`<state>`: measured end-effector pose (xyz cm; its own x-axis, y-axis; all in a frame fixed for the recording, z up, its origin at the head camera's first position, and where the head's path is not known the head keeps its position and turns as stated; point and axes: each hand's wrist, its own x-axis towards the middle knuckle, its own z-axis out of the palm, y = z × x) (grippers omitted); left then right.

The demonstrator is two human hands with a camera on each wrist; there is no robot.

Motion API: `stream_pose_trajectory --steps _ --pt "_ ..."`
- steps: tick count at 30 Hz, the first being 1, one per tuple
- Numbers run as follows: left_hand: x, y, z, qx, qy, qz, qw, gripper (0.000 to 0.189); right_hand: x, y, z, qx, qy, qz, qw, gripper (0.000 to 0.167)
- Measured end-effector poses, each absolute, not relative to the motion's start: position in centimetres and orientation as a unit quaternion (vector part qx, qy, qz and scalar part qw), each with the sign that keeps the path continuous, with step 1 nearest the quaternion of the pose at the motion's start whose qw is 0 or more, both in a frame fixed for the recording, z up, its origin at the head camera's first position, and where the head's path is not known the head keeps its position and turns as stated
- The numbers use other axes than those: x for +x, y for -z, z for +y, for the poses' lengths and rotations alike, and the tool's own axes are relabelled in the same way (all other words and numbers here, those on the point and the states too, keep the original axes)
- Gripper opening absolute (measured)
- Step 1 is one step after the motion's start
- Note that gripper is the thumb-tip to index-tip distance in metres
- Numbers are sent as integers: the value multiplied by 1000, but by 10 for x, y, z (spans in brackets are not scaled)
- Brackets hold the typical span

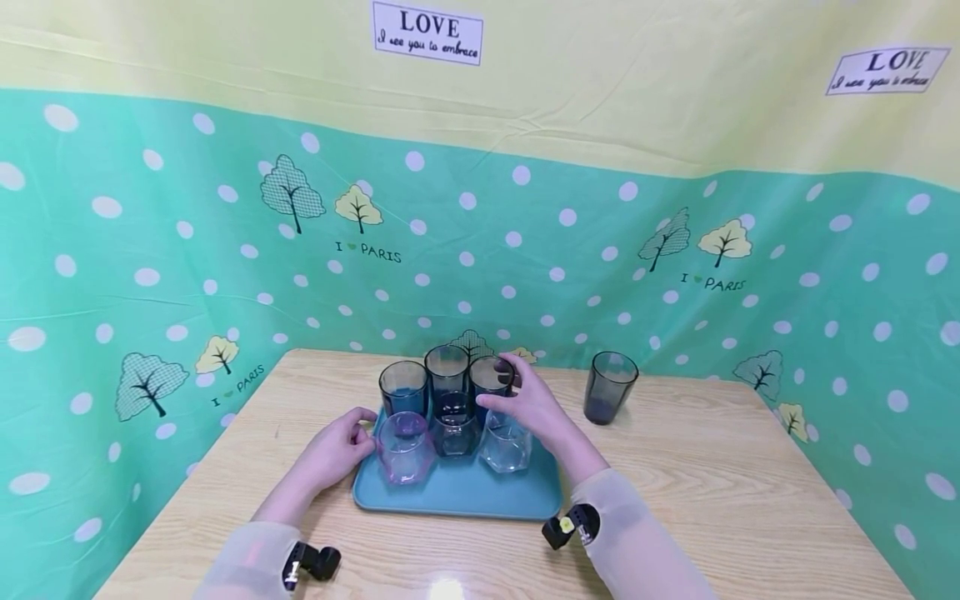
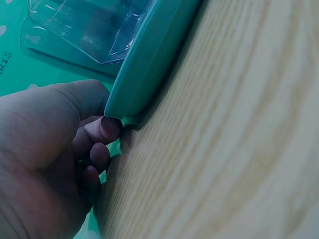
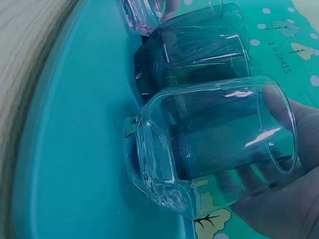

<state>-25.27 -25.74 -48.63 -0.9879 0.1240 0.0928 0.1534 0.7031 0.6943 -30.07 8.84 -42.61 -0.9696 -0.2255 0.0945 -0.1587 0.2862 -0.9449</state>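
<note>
My left hand point(image 1: 333, 450) pinches the left rim of a blue tray point(image 1: 480, 502) between thumb and fingers; the left wrist view shows the thumb on the tray's edge point(image 2: 142, 74) with fingers curled below. My right hand point(image 1: 538, 408) reaches over the tray's back right and grips a tall grey glass point(image 1: 489, 375), thumb at its near side and fingers behind. In front of it stands a clear faceted glass point(image 1: 506, 450), which partly hides the grip in the right wrist view. A short dark glass point(image 1: 455, 437) and a pinkish glass point(image 1: 406, 460) complete the front row.
Two more grey glasses, one at the back left point(image 1: 403, 385) and one at the back middle point(image 1: 447, 365), stand on the tray. Another tall grey glass point(image 1: 611, 387) is on the wooden table point(image 1: 697, 475) right of the tray. A dotted green cloth point(image 1: 480, 225) hangs behind.
</note>
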Motion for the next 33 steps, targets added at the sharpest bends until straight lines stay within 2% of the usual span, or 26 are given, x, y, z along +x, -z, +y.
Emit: stream_pose_trajectory --steps 33 --pt "-254 490 -258 -73 376 -924 19 40 -300 431 90 -101 602 792 21 85"
